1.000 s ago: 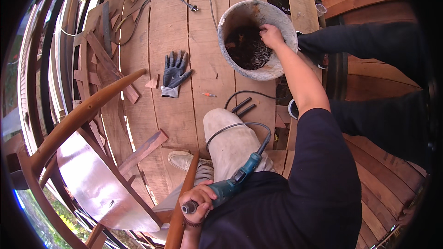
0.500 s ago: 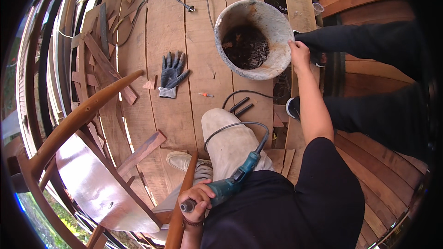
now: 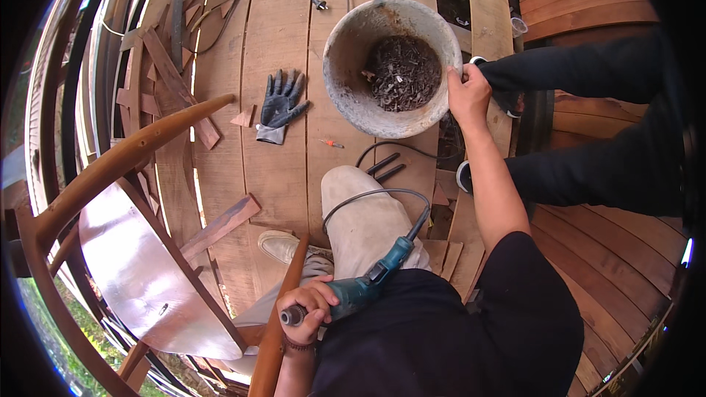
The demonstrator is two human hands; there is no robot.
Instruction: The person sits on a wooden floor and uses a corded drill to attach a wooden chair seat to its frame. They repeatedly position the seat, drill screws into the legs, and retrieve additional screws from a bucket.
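In the head view, the right hand (image 3: 469,95) reached forward on a nearly straight arm, its fingers bent and pinched on the right edge of a round, grey, weathered bucket (image 3: 342,77). The left hand (image 3: 307,305), drawn in near the waist, was wrapped around the front end of a teal-and-black corded power tool (image 3: 364,294) – its metal nose poked out past the fingers.

The bucket sat ahead, right of centre, its mouth facing upward with dark, loose fragments (image 3: 404,73) inside; whether its base was level could not be told. On its right, the dark-trousered legs (image 3: 573,66) of another person came close to the rim. Left of it, bare boards ran to a black-and-grey work glove (image 3: 281,110) lying flat, palm side unclear.

The floor was of brown wooden planks (image 3: 279,184) with narrow gaps. Reddish offcuts (image 3: 220,226) lay leftward, and a curved, brown wooden chair frame (image 3: 147,148) rose at the lower left.
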